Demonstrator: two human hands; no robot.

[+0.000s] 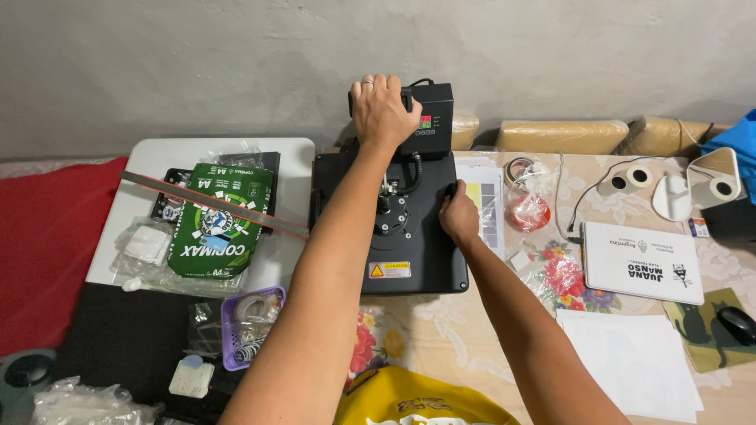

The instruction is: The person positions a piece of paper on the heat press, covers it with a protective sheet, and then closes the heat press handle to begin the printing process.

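**Both hands on the heat press: lever gripped, plate steadied**

At the far left, a green ream of paper (pixel 216 224) lies on a white side table (pixel 118 212) with a long ruler-like strip (pixel 213 203) across it; nearer, a small purple basket (pixel 244 323) holds odds and ends.

In the middle stands the black heat press (pixel 409 236), its top plate shut flat, with the control box (pixel 433 118) at its far end. The left hand (pixel 382 110) sits on the handle (pixel 405 98) beside that box, fingers curled over and clamped on the bar. The right hand (pixel 459 214) rests at the right edge of the plate; its fingers seem wrapped over the rim, though the view from above does not show their tips clearly.

To work the lever well, the left hand should pull squarely along its arc, wrist straight, while the right hand presses down to keep the base from sliding or tipping. That right hand is best kept on the outer rim, clear of the hot seam.

Further right lie printed sheets (pixel 488 201), a red bagged item (pixel 528 211), a white laptop (pixel 642 264), tape rolls (pixel 630 179) and blank paper (pixel 638 362).
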